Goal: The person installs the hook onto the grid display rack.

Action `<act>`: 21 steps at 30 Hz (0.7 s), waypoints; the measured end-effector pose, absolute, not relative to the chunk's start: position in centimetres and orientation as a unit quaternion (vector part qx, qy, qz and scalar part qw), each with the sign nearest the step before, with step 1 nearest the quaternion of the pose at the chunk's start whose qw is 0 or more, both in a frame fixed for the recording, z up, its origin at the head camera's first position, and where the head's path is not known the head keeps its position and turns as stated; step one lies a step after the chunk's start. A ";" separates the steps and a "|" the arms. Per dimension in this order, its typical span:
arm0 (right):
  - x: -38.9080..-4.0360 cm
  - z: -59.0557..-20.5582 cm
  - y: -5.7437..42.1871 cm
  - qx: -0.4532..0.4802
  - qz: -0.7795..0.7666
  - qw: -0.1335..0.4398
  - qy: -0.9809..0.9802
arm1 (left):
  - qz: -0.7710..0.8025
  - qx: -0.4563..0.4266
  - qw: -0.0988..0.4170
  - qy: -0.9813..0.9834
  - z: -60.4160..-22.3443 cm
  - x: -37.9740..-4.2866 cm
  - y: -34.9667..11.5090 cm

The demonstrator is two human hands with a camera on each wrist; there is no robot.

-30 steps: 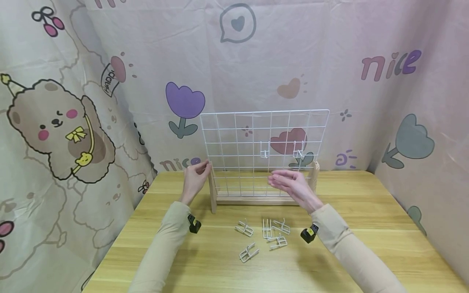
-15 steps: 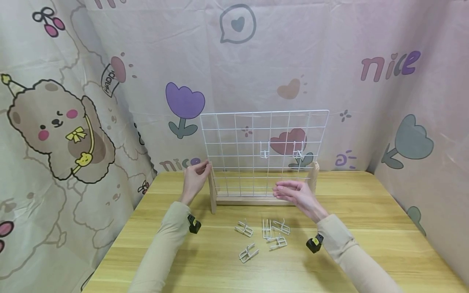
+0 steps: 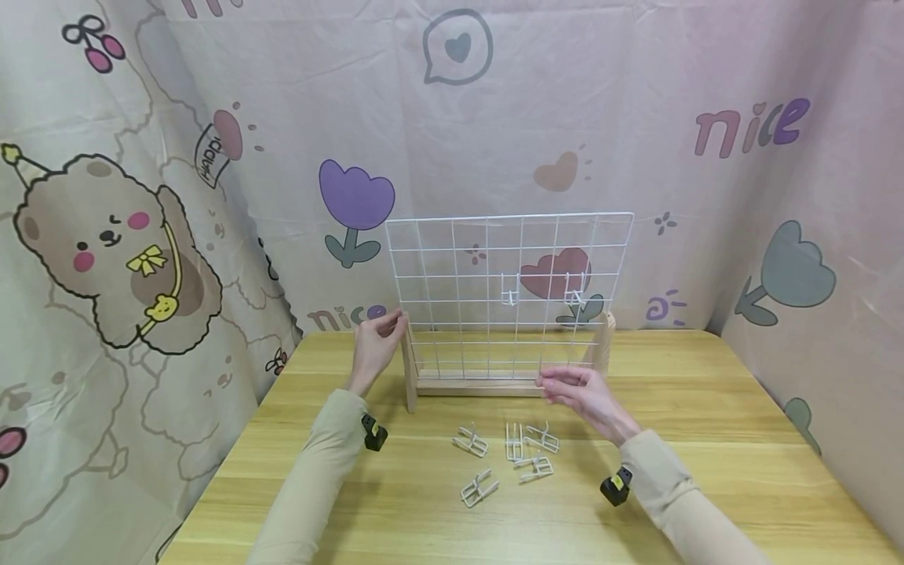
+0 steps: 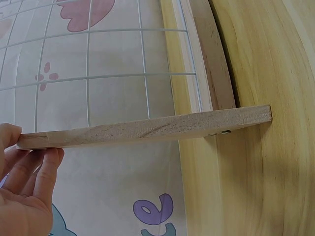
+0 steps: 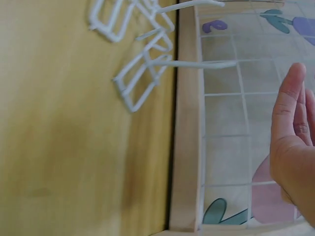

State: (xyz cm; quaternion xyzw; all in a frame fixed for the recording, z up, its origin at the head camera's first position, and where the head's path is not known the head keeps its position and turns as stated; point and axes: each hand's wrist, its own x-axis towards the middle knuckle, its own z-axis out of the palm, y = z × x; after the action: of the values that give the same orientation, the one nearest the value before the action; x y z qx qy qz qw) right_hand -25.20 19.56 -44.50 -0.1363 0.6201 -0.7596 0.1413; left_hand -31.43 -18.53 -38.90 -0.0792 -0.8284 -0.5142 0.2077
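Observation:
My left hand pinches the top of the left wooden upright of a stand. In the left wrist view, thumb and fingers lie on opposite sides of that upright's end. A white wire grid panel stands in the wooden base. Two white wire hooks hang on it, a left hook and a right hook. My right hand hovers in front of the grid's lower right, fingers fairly straight and holding nothing. Below it, several loose white wire hooks lie on the table.
The light wooden table reaches back to a printed curtain, which also hangs along both sides. The stand's right upright rises behind my right hand. A separate loose hook lies nearest the front.
My right hand has moved down and slightly right, away from the middle of the grid toward the loose hooks. The left hand keeps its grip on the upright.

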 end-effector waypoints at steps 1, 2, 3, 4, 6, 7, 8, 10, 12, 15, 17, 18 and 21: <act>-25.1 -44.7 19.7 -0.136 -0.759 0.147 0.620 | -0.516 -0.079 0.207 -0.828 -38.9 -31.4 -18.5; -25.0 -44.9 19.9 -0.136 -0.757 0.152 0.620 | -0.517 -0.078 0.206 -0.827 -38.9 -31.4 -18.5; -25.0 -45.1 20.0 -0.137 -0.755 0.157 0.622 | -0.518 -0.078 0.205 -0.827 -38.9 -31.4 -18.6; -24.9 -45.3 20.1 -0.137 -0.752 0.162 0.624 | -0.520 -0.077 0.203 -0.826 -38.9 -31.4 -18.6; -24.8 -45.7 20.5 -0.143 -0.743 0.169 0.631 | -0.521 -0.077 0.202 -0.826 -38.9 -31.4 -18.6; -24.8 -45.9 20.6 -0.146 -0.737 0.172 0.637 | -0.521 -0.077 0.201 -0.826 -38.9 -31.4 -18.6; -24.7 -46.1 20.8 -0.147 -0.732 0.174 0.642 | -0.520 -0.078 0.201 -0.827 -38.9 -31.4 -18.5; -24.7 -46.5 21.2 -0.150 -0.723 0.179 0.650 | -0.520 -0.078 0.200 -0.827 -38.9 -31.3 -18.5; -24.6 -46.8 21.6 -0.155 -0.715 0.181 0.657 | -0.519 -0.078 0.201 -0.827 -38.9 -31.3 -18.5; -24.5 -47.2 22.1 -0.155 -0.711 0.188 0.659 | -0.519 -0.078 0.202 -0.827 -38.9 -31.3 -18.5; -24.5 -47.4 22.4 -0.151 -0.710 0.193 0.660 | -0.519 -0.077 0.202 -0.827 -38.9 -31.3 -18.5; -24.5 -47.5 22.5 -0.147 -0.711 0.195 0.660 | -0.520 -0.077 0.202 -0.827 -38.9 -31.3 -18.5; -24.6 -47.9 22.8 -0.141 -0.708 0.199 0.663 | -0.519 -0.076 0.204 -0.827 -38.9 -31.4 -18.5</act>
State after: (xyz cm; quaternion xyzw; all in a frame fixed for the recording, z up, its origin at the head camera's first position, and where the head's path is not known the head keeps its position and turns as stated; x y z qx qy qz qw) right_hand -24.56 22.77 -47.85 -0.1414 0.6628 -0.7078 0.1992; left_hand -31.39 -18.52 -38.85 -0.0757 -0.8269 -0.5185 0.2041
